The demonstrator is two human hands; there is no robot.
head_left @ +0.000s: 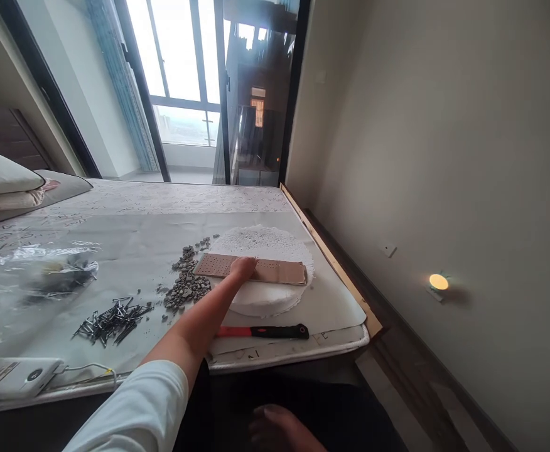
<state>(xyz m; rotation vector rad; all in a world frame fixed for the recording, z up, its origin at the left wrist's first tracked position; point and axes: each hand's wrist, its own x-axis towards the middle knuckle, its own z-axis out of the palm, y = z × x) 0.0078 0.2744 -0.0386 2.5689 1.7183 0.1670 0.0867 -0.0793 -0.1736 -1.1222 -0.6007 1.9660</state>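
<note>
My left hand [243, 267] reaches out from a white sleeve. Its fingers are bunched and press on a brown perforated board [275, 270]. The board lies across a round white foam disc [260, 300] with a lacy edge, on the covered bed. A red-and-black-handled hammer [263, 331] lies just in front of the disc, under my forearm. My right hand [277, 430] rests low on my dark lap in shadow, fingers loosely apart and holding nothing.
A heap of small grey stones [186, 287] sits left of the disc, and a pile of dark nails [112, 320] further left. A clear plastic bag [44, 273] and a white power bank [18, 376] with its cable lie at the left. Pillows [2, 182] are at the far left. A wall runs along the right.
</note>
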